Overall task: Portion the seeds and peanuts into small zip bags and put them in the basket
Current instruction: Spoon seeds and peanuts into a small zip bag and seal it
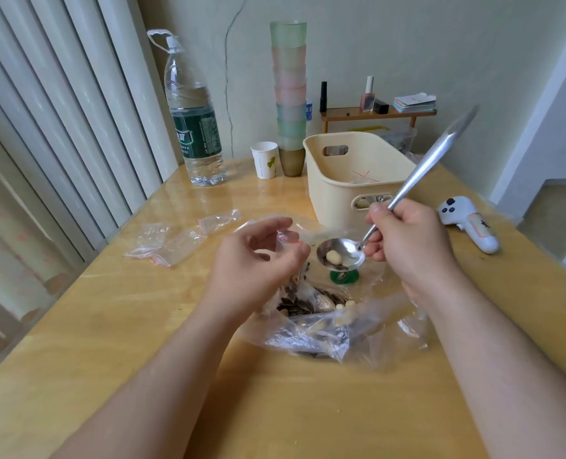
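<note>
Right hand (pixel 410 243) holds a shiny spoon (pixel 340 255) cradling pale peanuts (pixel 334 257).

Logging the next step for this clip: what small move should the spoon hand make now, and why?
Probably tip the metal spoon left into the small clear zip bag. The right hand holds the spoon level with peanuts in its bowl, beside the bag mouth that the left hand fingers pinch open above the large clear plastic bag of seeds.
</note>
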Demonstrator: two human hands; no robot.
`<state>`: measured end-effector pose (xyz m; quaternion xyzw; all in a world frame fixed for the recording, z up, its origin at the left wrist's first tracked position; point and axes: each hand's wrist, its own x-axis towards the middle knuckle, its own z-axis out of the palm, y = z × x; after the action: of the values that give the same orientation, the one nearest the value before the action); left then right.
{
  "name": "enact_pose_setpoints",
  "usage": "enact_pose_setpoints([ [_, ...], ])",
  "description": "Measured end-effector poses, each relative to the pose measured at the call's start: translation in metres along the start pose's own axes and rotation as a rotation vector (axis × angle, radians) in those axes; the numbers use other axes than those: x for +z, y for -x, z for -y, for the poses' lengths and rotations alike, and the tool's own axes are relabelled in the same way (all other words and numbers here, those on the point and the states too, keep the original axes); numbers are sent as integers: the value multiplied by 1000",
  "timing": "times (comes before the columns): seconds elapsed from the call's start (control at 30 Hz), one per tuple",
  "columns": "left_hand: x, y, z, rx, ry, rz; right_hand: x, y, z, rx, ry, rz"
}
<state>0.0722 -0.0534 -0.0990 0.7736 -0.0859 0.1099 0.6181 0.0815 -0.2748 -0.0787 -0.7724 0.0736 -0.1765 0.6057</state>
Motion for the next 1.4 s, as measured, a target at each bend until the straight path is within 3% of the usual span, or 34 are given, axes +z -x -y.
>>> enact_pose_setpoints([
  [0.17,8,4,6,151,-349,19,-15,7,14,-204,108,-89],
  [0.33,16,5,6,211,-487,-13,-10,17,24,-495,239,-152],
  [0.5,22,4,4,259,-485,-25,-4,18,22,-798,377,-202],
  [0.93,23,4,4,229,-448,-72,10,24,21,-1033,389,-218],
  [1.17,24,3,7,212,-374,-91,8,21,17,-976,310,-237],
  [1.3,20,0,9,99,-256,-115,3,18,11,-627,94,-155],
  [1.4,16,0,9,38,-147,-144,1,15,6,-449,141,-50],
])
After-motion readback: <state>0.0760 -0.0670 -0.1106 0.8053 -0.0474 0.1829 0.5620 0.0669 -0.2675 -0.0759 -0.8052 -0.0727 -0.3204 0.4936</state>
